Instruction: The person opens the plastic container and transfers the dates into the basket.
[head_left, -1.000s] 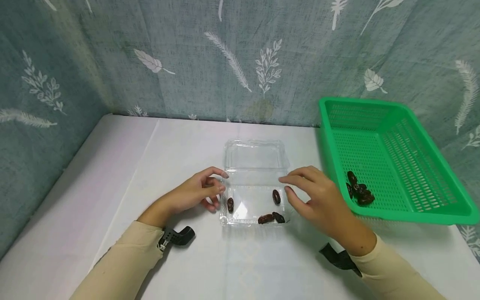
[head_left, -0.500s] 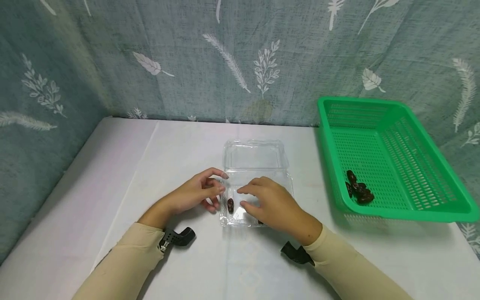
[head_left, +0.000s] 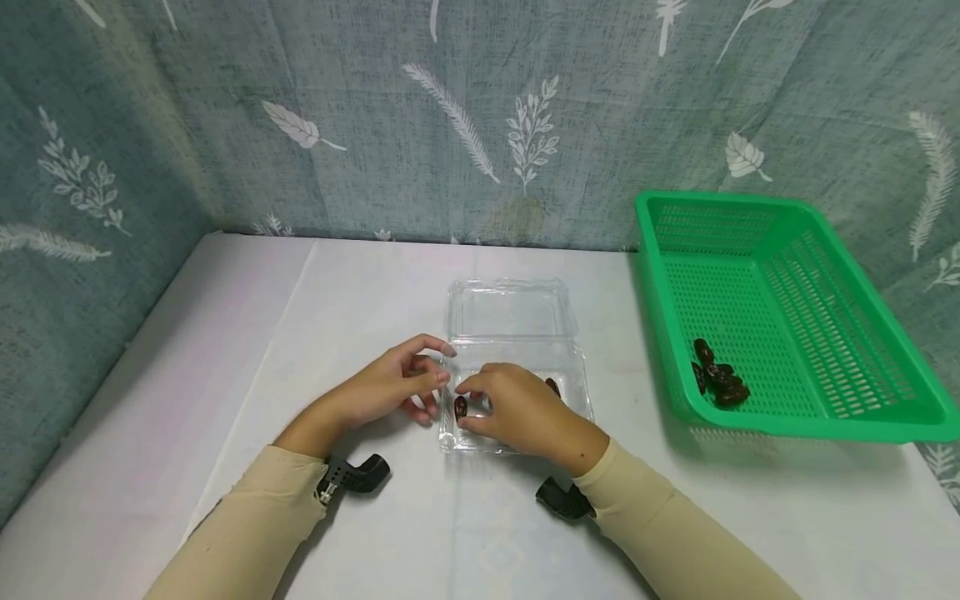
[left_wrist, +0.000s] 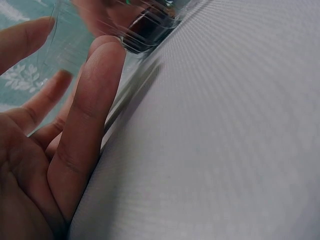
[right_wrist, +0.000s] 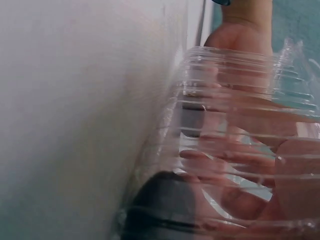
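Observation:
A clear plastic clamshell box [head_left: 513,315] lies open on the table, its lid folded back. My right hand [head_left: 525,408] reaches into its lower tray, thumb and index finger bent around a brown date [head_left: 460,407] near the left wall. The thumb tip overlaps the date's near end; the index fingertip is right at its far end. Another date [head_left: 552,386] shows partly behind the right hand, which hides the tray's front right part. My left hand [head_left: 390,383] stays beside the box's left edge, fingers loosely bent, holding nothing. Through the ribbed wall, a dark date [right_wrist: 160,210] shows in the right wrist view.
At the right stands a green plastic basket [head_left: 787,333] with several dates [head_left: 720,379] in its near left corner. A white cloth [head_left: 315,517] covers the table. Leaf-patterned fabric [head_left: 360,125] hangs behind. Black wrist mounts [head_left: 566,500] jut out under both forearms.
My right hand has swept left from the box's right edge to the date by the left wall, covering the dates at the front right. The left hand has kept its place.

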